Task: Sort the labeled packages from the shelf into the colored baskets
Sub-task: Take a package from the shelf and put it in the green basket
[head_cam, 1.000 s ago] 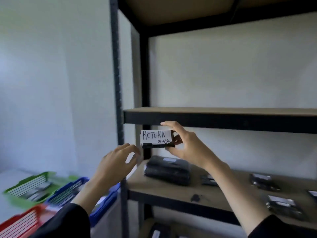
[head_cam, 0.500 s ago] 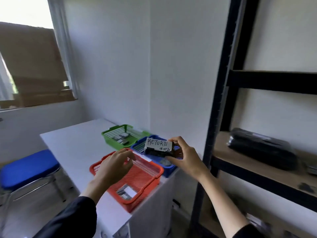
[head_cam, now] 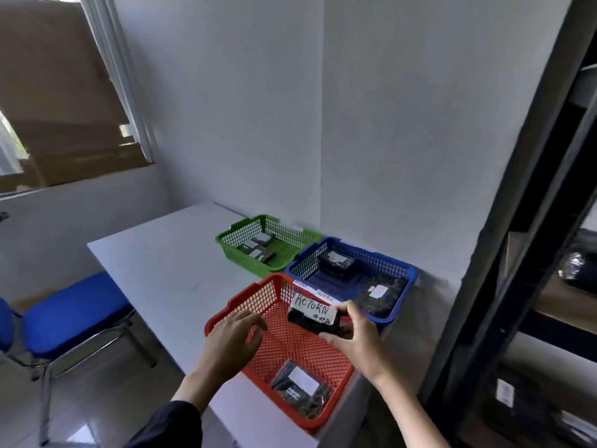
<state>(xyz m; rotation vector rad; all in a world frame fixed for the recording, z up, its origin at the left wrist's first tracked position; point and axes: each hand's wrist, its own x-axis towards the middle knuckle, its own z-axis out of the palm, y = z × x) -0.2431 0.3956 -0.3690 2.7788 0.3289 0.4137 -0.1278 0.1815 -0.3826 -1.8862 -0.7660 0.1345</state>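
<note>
My right hand (head_cam: 357,339) grips a small black package (head_cam: 312,315) with a white label reading RETURN, held above the red basket (head_cam: 255,297). My left hand (head_cam: 231,342) hovers over the red basket's left rim, fingers relaxed and holding nothing. One labeled black package (head_cam: 300,388) lies in the red basket's near end. The blue basket (head_cam: 402,276) behind it holds two packages. The green basket (head_cam: 235,250) farther back holds several.
All three baskets stand on a white table (head_cam: 168,263) against the wall corner. A black metal shelf (head_cam: 523,221) rises at the right with more packages (head_cam: 578,266) on it. A blue chair (head_cam: 71,312) stands left of the table.
The view has swung further left and down from the shelf to the table. My right hand has carried the RETURN package lower, over the red basket, and my left hand followed along.
</note>
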